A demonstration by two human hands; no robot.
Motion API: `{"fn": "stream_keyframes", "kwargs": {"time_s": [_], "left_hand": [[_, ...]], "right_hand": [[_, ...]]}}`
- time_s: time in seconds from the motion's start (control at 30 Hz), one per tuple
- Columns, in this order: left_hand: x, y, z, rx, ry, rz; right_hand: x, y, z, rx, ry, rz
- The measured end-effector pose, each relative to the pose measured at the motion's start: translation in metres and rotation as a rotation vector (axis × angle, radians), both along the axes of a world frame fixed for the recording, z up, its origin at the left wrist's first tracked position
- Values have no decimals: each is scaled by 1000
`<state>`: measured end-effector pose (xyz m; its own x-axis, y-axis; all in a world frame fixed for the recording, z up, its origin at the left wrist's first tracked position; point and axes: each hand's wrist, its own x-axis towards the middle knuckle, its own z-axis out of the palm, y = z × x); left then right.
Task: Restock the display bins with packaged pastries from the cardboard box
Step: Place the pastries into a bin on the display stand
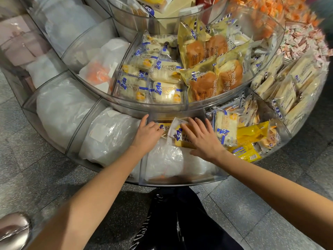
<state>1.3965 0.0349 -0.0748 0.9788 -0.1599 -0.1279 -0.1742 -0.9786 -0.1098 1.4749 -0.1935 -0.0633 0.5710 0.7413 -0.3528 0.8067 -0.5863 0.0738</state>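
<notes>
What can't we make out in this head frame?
Head view only:
- Cardboard box: not in frame.
- Left hand grip: fingertips foreshortened, hidden behind its knuckles.
- White bags, lower left: contents veiled by cloudy plastic.
- Orange sweets, top right: blurred.
- Shiny object, bottom left: cut by the edge.

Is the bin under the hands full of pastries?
Not full. The bin shows only two packets, touched by the left hand and right hand, above white plastic bags.
</notes>
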Motion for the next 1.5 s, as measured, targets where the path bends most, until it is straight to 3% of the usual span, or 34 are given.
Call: {"fn": "stream_keyframes", "kwargs": {"time_s": [0.23, 0.37, 0.63, 0.77, 0.9, 1.2, 1.5], "left_hand": [[-14, 6, -4, -54, -7, 51], [-13, 6, -1, -173, 58, 123], [-15, 0, -1, -275, 8, 143], [-3, -17, 6, -325, 30, 79], [9, -28, 3, -258, 267, 63], [20, -24, 1, -234, 266, 73], [5, 9, 37, -300, 197, 10]], "right_hand": [[14, 1, -7, 268, -32, 6], [17, 9, -2, 65, 152, -7], [-8, 17, -8, -87, 21, -192], [-8, 21, -9, -15, 19, -293], [-19, 9, -17, 120, 30, -247], [-23, 12, -22, 150, 93, -376], [-23, 14, 19, 221, 105, -353]]}}
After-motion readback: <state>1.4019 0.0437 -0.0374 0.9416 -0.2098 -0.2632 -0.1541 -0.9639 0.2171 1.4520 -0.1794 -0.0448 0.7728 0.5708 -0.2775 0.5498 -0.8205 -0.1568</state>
